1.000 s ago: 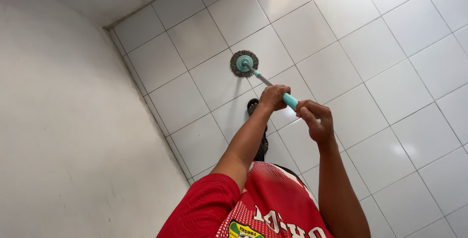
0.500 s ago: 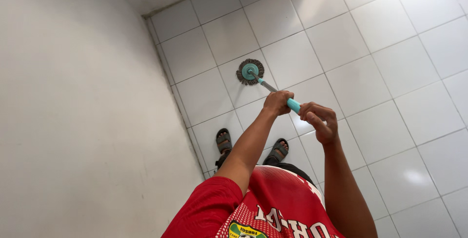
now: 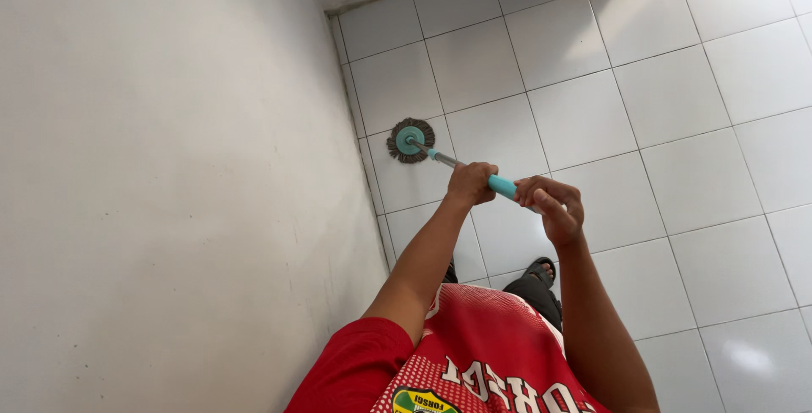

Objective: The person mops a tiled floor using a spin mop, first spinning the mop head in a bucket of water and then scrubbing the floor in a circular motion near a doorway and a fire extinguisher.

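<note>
Gripping one mop (image 3: pixel 440 158) with both fists, left hand (image 3: pixel 471 183) and right hand (image 3: pixel 550 206) closed on its handle; its round head sits at eleven o'clock, just beside one wall (image 3: pixel 169 176), one sandal (image 3: pixel 540 271) below.

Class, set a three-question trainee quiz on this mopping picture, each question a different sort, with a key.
1. True or false: the mop head rests on the tiled floor close to the wall.
2. Which hand grips the handle nearer the mop head?
A. left hand
B. right hand
3. Fill in: the person's shirt is ___.

Key: 1 true; 2 A; 3 red.
</note>
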